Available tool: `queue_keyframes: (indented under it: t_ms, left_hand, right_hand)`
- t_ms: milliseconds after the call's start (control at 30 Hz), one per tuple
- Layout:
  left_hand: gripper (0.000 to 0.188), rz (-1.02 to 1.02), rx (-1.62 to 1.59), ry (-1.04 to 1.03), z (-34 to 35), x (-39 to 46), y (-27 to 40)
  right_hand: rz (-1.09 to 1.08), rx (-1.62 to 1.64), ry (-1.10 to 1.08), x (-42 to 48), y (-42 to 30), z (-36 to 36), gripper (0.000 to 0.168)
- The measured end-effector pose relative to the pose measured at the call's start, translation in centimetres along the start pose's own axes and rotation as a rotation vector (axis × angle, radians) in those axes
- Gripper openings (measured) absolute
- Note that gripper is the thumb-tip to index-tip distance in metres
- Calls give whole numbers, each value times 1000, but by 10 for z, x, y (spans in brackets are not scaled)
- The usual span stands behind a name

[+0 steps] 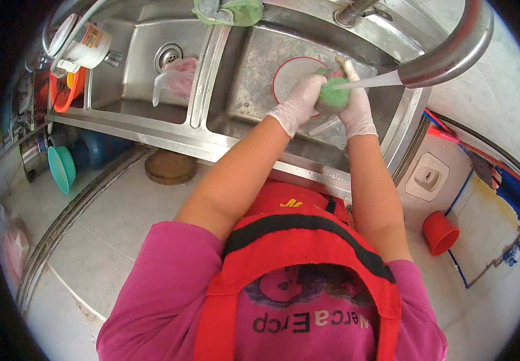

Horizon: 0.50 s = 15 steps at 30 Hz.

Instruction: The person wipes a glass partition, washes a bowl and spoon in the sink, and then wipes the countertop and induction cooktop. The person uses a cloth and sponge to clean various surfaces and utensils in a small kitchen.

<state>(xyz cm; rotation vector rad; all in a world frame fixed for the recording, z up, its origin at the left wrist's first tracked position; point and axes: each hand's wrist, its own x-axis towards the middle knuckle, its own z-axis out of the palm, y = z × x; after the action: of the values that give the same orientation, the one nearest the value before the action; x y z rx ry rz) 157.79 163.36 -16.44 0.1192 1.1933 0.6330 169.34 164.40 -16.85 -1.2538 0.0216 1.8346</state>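
Observation:
Both my hands wear thin whitish gloves and are over the right basin of a steel sink (223, 141). My left hand (305, 92) and my right hand (358, 106) close from either side on a round green object (334, 94), whose exact kind I cannot tell. Water from the steel faucet spout (445, 58) runs onto it. Below the hands lies a pale round item with a red rim (289, 79), perhaps a plate or lid. Clear plastic (332, 134) shows under my right wrist. The fingertips are partly hidden.
A pink-and-clear plastic bag (178, 81) lies by the drain of the left basin. A green cloth (237, 11) hangs over the back edge. A white tub (89, 45) and an orange basket (63, 97) stand at the far left. A red bucket (440, 233) sits on the floor at right.

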Motion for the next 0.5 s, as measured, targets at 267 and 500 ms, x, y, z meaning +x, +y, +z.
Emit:
queue_keyframes:
  t_ms: [267,500]
  left_hand:
    - [51,-117,328,-356,-12,-9,12]
    - [36,-3,731,-376,-18,-2,2]
  right_hand:
    - [-279,-480,-280,3,-5,4,44]
    - [-337,-1103,-140,-1,-5,23,50]
